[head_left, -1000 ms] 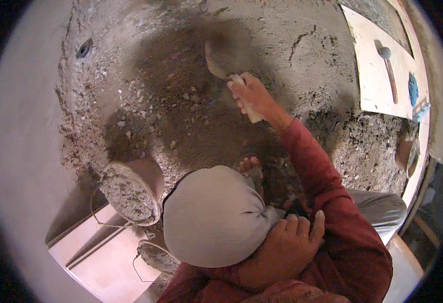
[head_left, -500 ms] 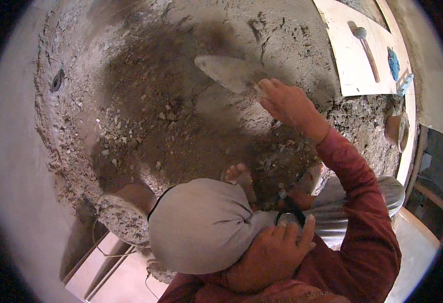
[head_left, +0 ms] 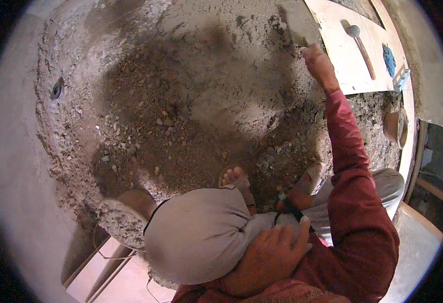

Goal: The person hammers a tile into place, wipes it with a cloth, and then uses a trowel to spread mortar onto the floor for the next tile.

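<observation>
My right hand [head_left: 320,65] reaches far right with its fingers wrapped round the handle of a trowel. The trowel's grey blade [head_left: 297,38] is hard to make out now, seen nearly edge-on against rough grey mortar [head_left: 231,96]. The hand is close to the edge of a large pale tile [head_left: 340,40]. My left hand [head_left: 272,255] lies across my bent leg near the lower middle, fingers stretched out and nothing in them.
On the tile lie a mallet [head_left: 363,51], a blue cloth [head_left: 389,60] and a small blue-and-white tool [head_left: 402,80]. Buckets stand at right [head_left: 395,127] and lower left [head_left: 123,219]. A round pipe opening [head_left: 58,89] shows at far left. Loose rubble surrounds my feet.
My right hand has moved up and to the right with the trowel, from the middle of the mortar to beside the tile. My left hand has stayed on my leg.
</observation>
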{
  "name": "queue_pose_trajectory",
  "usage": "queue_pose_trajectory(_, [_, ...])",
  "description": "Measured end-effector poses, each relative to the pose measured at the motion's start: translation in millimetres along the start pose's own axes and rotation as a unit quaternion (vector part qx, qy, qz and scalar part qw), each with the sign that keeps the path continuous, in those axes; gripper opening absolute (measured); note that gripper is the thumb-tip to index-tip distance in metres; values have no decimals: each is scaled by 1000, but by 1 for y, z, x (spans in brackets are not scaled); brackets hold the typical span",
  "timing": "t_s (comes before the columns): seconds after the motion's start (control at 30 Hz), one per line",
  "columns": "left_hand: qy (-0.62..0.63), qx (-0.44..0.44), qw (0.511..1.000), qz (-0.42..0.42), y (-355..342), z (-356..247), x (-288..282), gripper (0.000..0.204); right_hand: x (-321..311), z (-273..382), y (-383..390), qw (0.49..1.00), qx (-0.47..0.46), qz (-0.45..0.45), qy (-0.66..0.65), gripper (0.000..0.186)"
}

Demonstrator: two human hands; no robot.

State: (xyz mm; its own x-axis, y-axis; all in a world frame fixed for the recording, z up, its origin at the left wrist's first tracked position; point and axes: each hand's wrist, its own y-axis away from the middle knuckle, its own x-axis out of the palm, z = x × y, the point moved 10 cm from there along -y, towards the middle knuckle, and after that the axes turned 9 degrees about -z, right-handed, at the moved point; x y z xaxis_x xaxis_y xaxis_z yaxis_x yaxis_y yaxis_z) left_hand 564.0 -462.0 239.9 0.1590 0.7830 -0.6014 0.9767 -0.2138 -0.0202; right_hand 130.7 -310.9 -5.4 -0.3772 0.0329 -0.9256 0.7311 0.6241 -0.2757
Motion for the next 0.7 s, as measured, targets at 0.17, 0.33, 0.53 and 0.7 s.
queue_pose_trajectory(0.17, [-48,-10,999,5,2,3,-9,52,10,57,-6,859,-48,-44,-507,33])
queue_pose_trajectory(0.33, [-61,25,997,-31,3,-2,0,51,-1,213,-37,725,117,128,-667,36])
queue_pose_trajectory(0.53, [-70,1,997,29,6,-2,2,49,-86,257,-73,985,-62,37,-157,19])
queue_pose_trajectory(0.7, [-48,13,999,-16,6,-3,-7,49,-80,152,-79,992,-3,-24,-127,16])
